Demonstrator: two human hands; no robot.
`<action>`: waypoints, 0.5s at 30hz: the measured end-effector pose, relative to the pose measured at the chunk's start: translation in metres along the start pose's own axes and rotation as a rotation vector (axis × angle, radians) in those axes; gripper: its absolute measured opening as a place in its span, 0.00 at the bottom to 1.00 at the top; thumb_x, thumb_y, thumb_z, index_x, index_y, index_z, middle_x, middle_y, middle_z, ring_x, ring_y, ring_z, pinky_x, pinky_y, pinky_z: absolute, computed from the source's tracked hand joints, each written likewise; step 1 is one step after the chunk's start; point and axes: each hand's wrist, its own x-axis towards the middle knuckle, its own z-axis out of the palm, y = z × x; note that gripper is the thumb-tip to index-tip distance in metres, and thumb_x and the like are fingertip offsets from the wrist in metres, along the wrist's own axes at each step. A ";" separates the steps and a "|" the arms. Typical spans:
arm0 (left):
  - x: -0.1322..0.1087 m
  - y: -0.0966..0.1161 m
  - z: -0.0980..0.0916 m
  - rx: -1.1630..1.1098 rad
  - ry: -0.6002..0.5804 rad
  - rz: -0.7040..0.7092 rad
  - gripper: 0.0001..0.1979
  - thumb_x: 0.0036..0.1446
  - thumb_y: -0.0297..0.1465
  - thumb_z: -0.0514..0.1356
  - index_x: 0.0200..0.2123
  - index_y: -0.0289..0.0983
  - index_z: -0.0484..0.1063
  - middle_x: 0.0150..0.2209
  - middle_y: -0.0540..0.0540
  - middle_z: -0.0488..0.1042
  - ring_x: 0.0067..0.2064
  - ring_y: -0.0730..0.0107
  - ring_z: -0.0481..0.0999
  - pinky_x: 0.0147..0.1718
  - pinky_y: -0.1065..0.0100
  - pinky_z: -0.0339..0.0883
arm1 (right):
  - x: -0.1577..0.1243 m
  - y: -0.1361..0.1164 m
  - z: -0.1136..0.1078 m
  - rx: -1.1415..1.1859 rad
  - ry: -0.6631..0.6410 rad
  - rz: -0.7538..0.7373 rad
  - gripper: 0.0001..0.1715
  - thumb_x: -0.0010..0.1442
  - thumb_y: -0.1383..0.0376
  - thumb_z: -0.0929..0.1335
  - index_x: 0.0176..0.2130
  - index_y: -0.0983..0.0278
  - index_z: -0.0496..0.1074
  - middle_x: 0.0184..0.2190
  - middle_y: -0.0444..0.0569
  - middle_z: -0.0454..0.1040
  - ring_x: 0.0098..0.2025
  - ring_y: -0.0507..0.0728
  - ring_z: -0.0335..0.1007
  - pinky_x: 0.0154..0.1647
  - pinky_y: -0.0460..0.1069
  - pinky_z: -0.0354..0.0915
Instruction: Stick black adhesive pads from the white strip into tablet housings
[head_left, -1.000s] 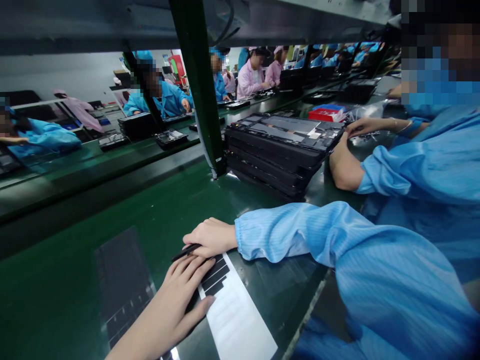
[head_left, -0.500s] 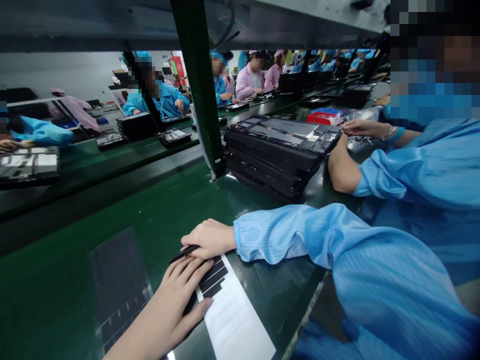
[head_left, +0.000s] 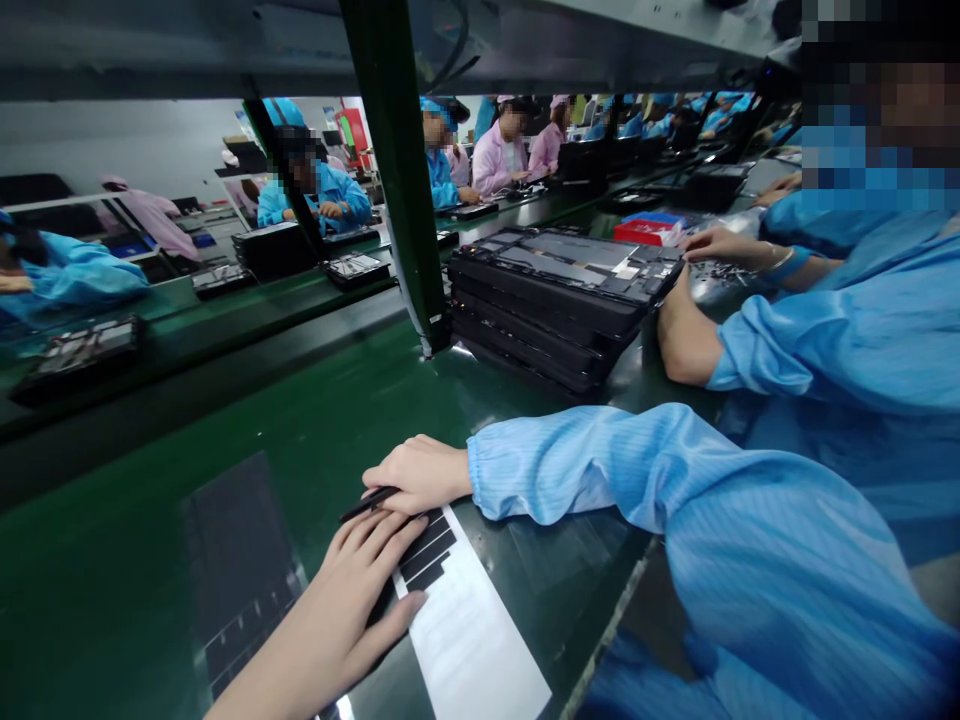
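Observation:
My left hand lies flat with its fingers spread on a white strip of backing paper, which carries several black adhesive strips. Its fingertips touch the strips' left end. Just above it, my right hand, in a blue striped sleeve, rests on the green belt. My right hand's fingers hold a slim black pen-like stick, with much of its grip hidden. The stick's tip points left, close to my left hand's fingers.
A stack of black tablet frames stands beyond my hands, next to a co-worker's hand. A red and blue box lies behind them. A dark sheet lies on the green belt. A metal upright rises ahead.
My hands and the pen-like stick stay almost still. Across the line at far left, a dark tray of parts has shifted in view, and the co-workers there have moved slightly.

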 end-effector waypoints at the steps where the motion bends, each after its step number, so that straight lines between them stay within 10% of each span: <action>1: 0.000 0.000 0.000 0.001 0.000 0.000 0.25 0.58 0.39 0.52 0.59 0.45 0.54 0.57 0.45 0.61 0.57 0.52 0.60 0.50 0.50 0.64 | 0.000 0.000 0.000 -0.002 0.000 0.001 0.16 0.59 0.58 0.57 0.41 0.60 0.68 0.34 0.47 0.74 0.33 0.56 0.70 0.25 0.46 0.50; 15: -0.001 -0.005 0.008 0.030 0.024 0.010 0.29 0.57 0.39 0.53 0.61 0.46 0.48 0.58 0.47 0.60 0.57 0.54 0.60 0.50 0.51 0.63 | 0.000 0.000 -0.004 -0.003 -0.040 -0.011 0.17 0.60 0.57 0.56 0.41 0.61 0.67 0.36 0.47 0.73 0.35 0.56 0.69 0.25 0.47 0.49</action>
